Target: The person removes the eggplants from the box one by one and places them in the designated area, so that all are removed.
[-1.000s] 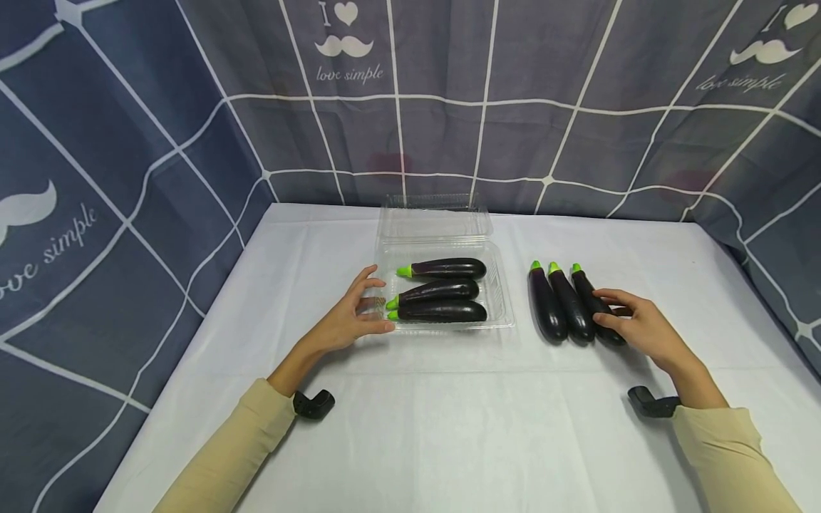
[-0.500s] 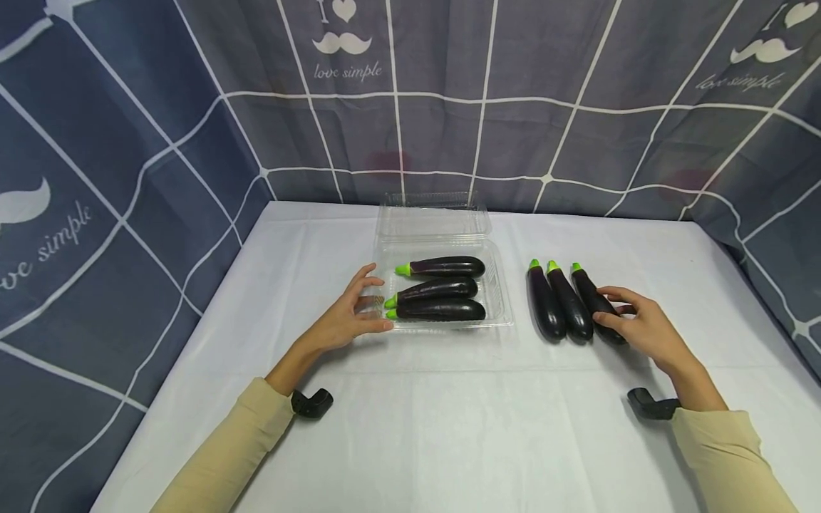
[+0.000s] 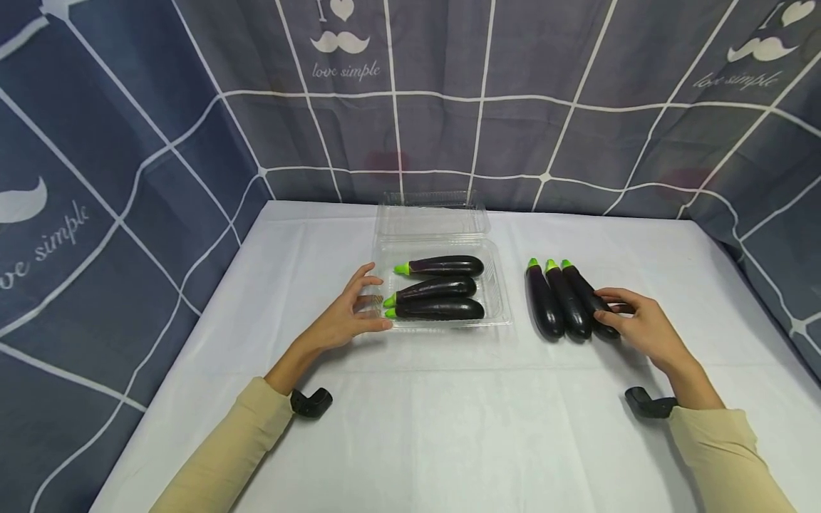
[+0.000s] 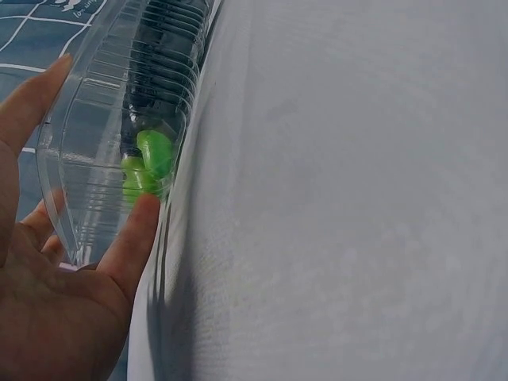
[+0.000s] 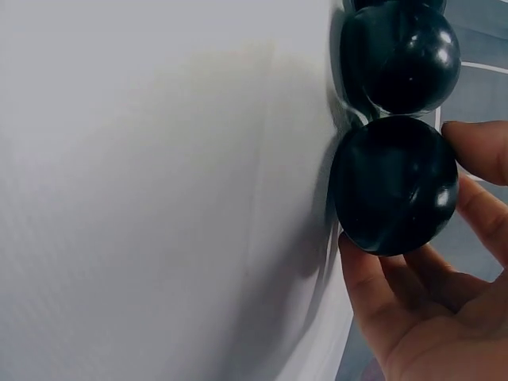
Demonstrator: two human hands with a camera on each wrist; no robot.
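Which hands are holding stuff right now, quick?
Left hand: open, touching the clear box.
Right hand: closed, holding the rightmost eggplant.

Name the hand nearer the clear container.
Left. The left hand is at the left side of the clear container; the right hand is to its right, gripping the rightmost eggplant.

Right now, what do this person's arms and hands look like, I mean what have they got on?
The left sleeve and right sleeve are plain beige, ending short of the wrists. A bent black device sits at the left wrist, with a similar black device at the right. Left hand and right hand are ungloved. No cables show.
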